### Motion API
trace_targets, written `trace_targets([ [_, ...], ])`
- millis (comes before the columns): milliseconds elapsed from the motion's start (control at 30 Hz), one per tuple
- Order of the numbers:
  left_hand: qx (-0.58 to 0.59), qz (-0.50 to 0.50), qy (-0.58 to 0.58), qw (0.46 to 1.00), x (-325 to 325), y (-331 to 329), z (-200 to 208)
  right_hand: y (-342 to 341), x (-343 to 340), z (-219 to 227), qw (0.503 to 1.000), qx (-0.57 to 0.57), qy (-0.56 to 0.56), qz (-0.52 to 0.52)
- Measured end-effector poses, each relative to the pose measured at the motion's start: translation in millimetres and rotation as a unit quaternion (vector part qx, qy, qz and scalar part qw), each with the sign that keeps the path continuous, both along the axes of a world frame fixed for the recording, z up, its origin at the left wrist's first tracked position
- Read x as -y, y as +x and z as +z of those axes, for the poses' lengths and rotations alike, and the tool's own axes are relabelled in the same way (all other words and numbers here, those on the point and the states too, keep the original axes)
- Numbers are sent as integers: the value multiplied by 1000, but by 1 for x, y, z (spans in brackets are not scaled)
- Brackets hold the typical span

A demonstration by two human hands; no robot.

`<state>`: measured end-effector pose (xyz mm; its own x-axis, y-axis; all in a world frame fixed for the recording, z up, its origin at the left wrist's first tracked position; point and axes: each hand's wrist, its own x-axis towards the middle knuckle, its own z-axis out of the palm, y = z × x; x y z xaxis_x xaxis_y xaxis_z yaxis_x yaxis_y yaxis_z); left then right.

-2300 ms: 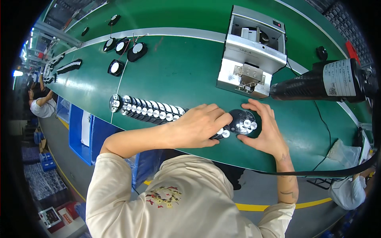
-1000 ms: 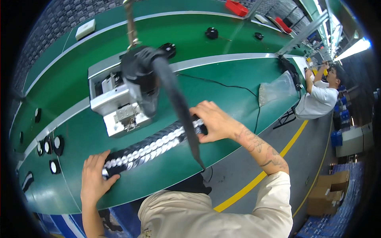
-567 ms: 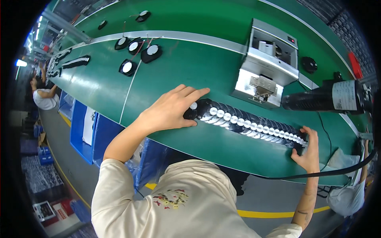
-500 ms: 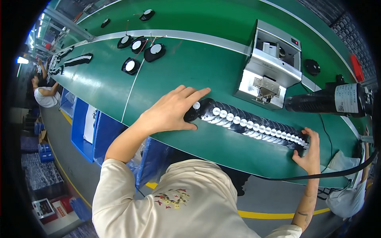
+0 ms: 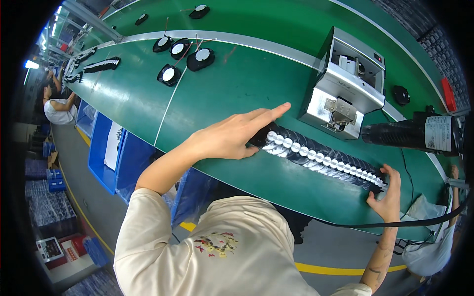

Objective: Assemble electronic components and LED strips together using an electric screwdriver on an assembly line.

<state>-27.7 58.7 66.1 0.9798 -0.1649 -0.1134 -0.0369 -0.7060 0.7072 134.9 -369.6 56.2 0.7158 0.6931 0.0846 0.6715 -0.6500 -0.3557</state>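
A long row of several small black fans with round silver centre labels lies overlapping on the green belt table. My left hand lies flat against the row's left end, fingers stretched out toward the far side. My right hand cups the row's right end near the table's front edge. The row runs slanting between both hands, just in front of a grey metal machine.
A black handheld tool with a white label hangs at the right, its cable looping below. Several loose black fans sit at the far left. Blue bins stand under the table. Other people work down the line.
Earlier the fans were bunched between both hands; the row has since been spread out long. In the last half second both hands stay at its ends and the view shifts slightly.
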Motion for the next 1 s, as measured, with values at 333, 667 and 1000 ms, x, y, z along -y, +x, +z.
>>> trace_targets([
  [333, 211, 71, 85, 971, -71, 22, 6, 19, 59, 1, 998, 37, -34, -28],
  [667, 82, 414, 306, 853, -298, 193, -31, -44, 79, 92, 933, 205, 236, -179],
  [1000, 318, 281, 172, 889, -277, 189, 8, -165, -121, 54, 846, -179, 466, -185],
])
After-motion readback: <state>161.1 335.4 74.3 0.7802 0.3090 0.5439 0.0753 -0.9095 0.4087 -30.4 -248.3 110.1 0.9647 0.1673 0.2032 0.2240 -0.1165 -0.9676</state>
